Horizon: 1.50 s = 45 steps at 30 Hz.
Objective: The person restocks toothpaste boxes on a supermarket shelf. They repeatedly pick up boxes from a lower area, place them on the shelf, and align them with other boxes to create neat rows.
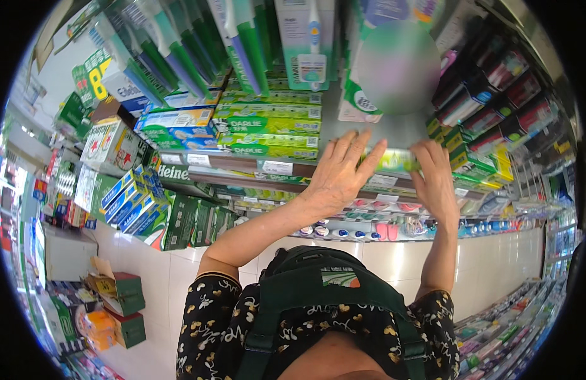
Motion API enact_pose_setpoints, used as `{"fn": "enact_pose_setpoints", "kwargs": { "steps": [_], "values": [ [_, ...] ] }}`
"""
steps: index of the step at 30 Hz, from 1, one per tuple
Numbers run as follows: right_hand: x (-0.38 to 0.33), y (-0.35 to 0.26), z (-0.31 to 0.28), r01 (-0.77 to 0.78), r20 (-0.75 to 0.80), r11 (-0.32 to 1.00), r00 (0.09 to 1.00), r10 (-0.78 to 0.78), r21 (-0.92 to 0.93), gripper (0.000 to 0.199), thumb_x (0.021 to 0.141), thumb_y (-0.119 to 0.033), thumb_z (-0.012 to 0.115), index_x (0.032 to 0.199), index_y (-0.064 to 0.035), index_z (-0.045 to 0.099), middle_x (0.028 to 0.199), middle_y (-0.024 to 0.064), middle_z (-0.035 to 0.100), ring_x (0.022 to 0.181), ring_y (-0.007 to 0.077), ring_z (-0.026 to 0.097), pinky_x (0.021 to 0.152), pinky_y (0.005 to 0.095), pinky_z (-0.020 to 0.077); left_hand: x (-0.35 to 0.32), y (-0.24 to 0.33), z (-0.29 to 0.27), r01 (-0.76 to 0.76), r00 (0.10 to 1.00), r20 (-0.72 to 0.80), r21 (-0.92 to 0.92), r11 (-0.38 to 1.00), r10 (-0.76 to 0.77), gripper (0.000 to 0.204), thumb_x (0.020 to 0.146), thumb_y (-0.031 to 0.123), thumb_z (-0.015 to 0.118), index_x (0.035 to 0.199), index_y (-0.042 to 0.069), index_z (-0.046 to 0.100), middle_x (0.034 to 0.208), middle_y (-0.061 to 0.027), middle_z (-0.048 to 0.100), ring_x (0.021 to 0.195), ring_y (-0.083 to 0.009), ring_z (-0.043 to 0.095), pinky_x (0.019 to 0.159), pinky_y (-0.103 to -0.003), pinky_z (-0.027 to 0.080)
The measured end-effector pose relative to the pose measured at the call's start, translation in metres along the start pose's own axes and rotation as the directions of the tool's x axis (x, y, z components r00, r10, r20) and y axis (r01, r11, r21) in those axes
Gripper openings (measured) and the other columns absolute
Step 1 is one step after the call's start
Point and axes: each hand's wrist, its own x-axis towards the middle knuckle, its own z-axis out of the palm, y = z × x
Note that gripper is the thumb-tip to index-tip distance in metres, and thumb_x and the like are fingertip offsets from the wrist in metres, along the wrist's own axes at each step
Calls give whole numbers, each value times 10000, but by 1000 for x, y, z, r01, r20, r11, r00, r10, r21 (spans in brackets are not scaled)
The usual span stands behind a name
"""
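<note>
A yellow-green toothpaste box (396,159) lies at the front edge of a shelf, in the gap between my two hands. My left hand (341,170) rests over the shelf edge with its fingers stretched out, its thumb close to the box's left end. Around the box's right end my right hand (434,177) has its fingers bent, gripping it. Left of my left hand stand stacked green toothpaste boxes (267,126), with blue-and-white toothpaste boxes (179,126) beyond them. Behind the gap is the bare grey shelf surface (407,126).
Hanging toothbrush packs (172,50) rise over the back left. Dark-and-red boxes (496,95) fill the right side, above yellow-green boxes (477,158). Price tags (277,167) line the shelf edge. Stacked cartons (191,218) stand at left; opened cartons (122,291) sit on the tiled floor.
</note>
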Motion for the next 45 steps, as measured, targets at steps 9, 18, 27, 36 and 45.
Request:
{"fn": "enact_pose_setpoints", "kwargs": {
  "steps": [9,18,27,36,45],
  "values": [
    [2,-25,30,36,-48,880,999,-15,474,496,708,-133,833,1116,19,598,971,173,622,879,341,608,784,394,493,-52,-29,-89,410,911,87,-316,856,-404,555,727,1,763,1259,64,619,1153,-154,570,1064,-310,573,926,-377,474],
    [60,-102,97,111,-344,767,927,149,632,517,733,-89,835,1171,7,576,1035,145,568,879,275,589,779,361,496,-84,-99,-128,399,898,-243,100,911,-367,440,759,44,759,1185,34,648,1299,-151,563,1139,-322,529,979,-410,423],
    [60,-63,116,-65,-269,985,957,107,161,497,808,-83,661,1269,47,530,1162,242,535,1041,391,547,836,454,484,-97,-89,-93,276,915,-394,468,839,-81,341,839,130,722,1171,87,661,1283,-159,595,1197,-373,497,992,-467,362],
    [147,133,101,-149,220,982,960,172,-114,488,746,-212,657,1206,-56,613,1241,197,606,1185,374,545,1042,422,428,-77,-20,-30,-118,984,-131,16,993,119,352,744,76,757,1086,101,680,1175,-115,634,1080,-306,586,875,-451,426],
    [112,75,74,-268,549,963,805,223,1,759,610,-242,747,1305,-32,524,1207,273,594,1193,382,530,1041,426,410,-57,3,-11,-131,990,-78,-178,975,118,425,710,43,761,1123,44,660,1207,-160,592,1090,-343,566,889,-476,458]
  ]
}}
